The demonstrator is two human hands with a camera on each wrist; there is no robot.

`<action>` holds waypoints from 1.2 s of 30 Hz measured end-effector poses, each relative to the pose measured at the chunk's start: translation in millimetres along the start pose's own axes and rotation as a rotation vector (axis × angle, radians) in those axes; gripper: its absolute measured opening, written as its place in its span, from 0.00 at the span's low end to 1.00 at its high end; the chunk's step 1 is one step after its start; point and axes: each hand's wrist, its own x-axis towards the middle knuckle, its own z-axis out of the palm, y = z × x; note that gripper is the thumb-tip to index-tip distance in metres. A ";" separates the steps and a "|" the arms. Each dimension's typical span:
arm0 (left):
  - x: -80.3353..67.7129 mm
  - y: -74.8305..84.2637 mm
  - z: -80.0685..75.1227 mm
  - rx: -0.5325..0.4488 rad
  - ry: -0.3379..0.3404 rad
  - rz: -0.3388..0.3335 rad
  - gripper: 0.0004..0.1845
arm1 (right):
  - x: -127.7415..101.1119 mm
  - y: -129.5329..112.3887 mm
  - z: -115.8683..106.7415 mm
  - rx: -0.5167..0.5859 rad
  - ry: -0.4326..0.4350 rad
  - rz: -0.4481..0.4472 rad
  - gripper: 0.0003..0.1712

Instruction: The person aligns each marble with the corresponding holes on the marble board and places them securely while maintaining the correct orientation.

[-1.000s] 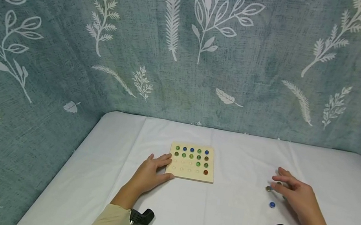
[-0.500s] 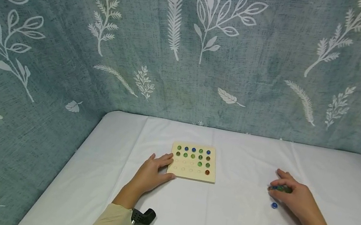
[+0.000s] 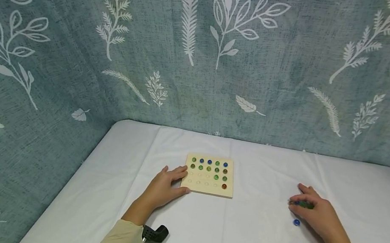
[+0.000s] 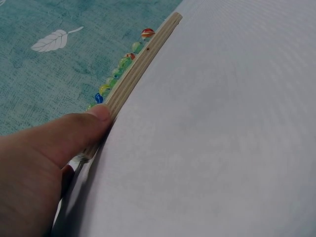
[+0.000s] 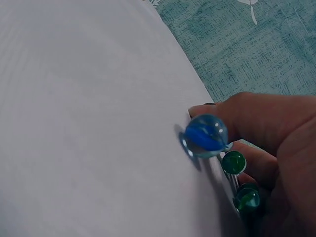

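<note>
Change: since one second ago the right hand has drawn its fingers together over the loose marbles; the brown marble that lay free beside it is now hidden, and the left hand has stayed on the board.
Backdrop: one blue-green woven curtain with white leaf prints, behind the table and at its left.
Table: one, covered by a smooth white cloth with soft creases.
Board: one square board of pale layered plywood, flat, a little left of the middle, its sides parallel to the table edges; it has five rows of five round hollows.
Left hand: the left hand grasps the near left corner of the board, fingers on top, thumb pressed on the near edge.
Right hand: well to the right of the board, curled fingers pinch two green marbles against the cloth.
Marbles on board: thirteen round glass ones, two far rows full, two in the third row, one red-orange in the fourth, at the right side.
Blue marble: one blue marble, clear glass with a blue swirl, lies free on the cloth just near of the right hand.
</note>
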 end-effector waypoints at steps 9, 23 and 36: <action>0.4 -0.2 -0.8 0.004 -0.013 -0.007 0.34 | -0.6 0.4 3.2 -0.051 0.000 -0.019 0.24; 0.4 -0.8 -1.3 0.002 -0.013 -0.008 0.34 | 1.6 -13.8 5.4 -0.029 0.064 -0.020 0.29; -0.6 0.9 -2.2 -0.023 -0.006 -0.026 0.33 | 38.9 -113.0 67.6 0.194 0.106 0.029 0.25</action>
